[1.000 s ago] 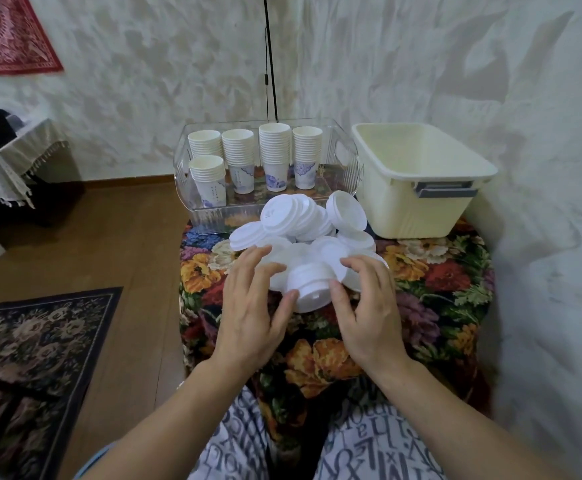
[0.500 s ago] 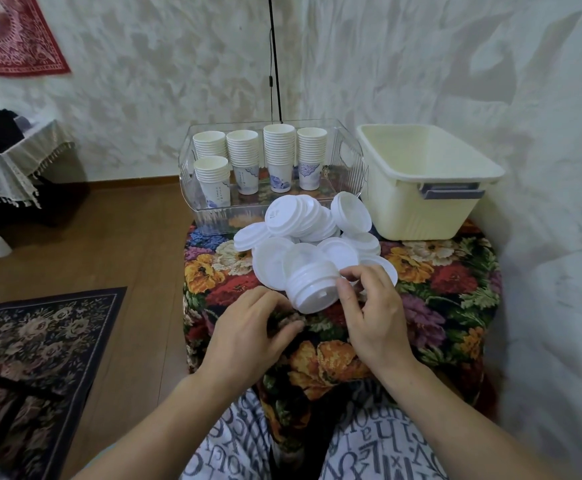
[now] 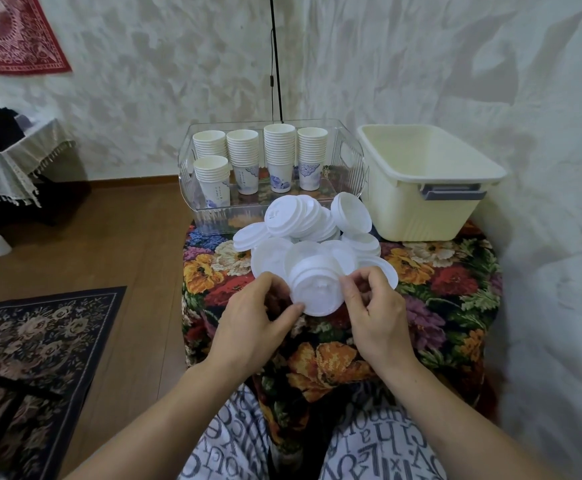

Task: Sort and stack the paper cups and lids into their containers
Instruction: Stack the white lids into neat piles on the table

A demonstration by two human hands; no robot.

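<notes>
A short stack of white lids (image 3: 317, 289) is held on edge between both hands above the flowered table. My left hand (image 3: 255, 317) pinches its left rim with thumb and fingers. My right hand (image 3: 374, 310) grips its right rim with curled fingers. Behind it lies a loose pile of white lids (image 3: 303, 223). Several stacks of paper cups (image 3: 277, 157) stand upright inside the clear plastic bin (image 3: 350, 161) at the back. The cream tub (image 3: 421, 199) at the back right holds nothing that I can see.
The small table wears a flowered cloth (image 3: 438, 289) and stands against a wall on the right. Wooden floor and a dark rug (image 3: 40, 341) lie to the left. A black cable (image 3: 275, 64) hangs down the wall behind the bin.
Both hands have drawn together on the lid stack; my left hand, flat on the lids a second ago, now pinches the stack's left rim. The stack is tipped more toward me.
</notes>
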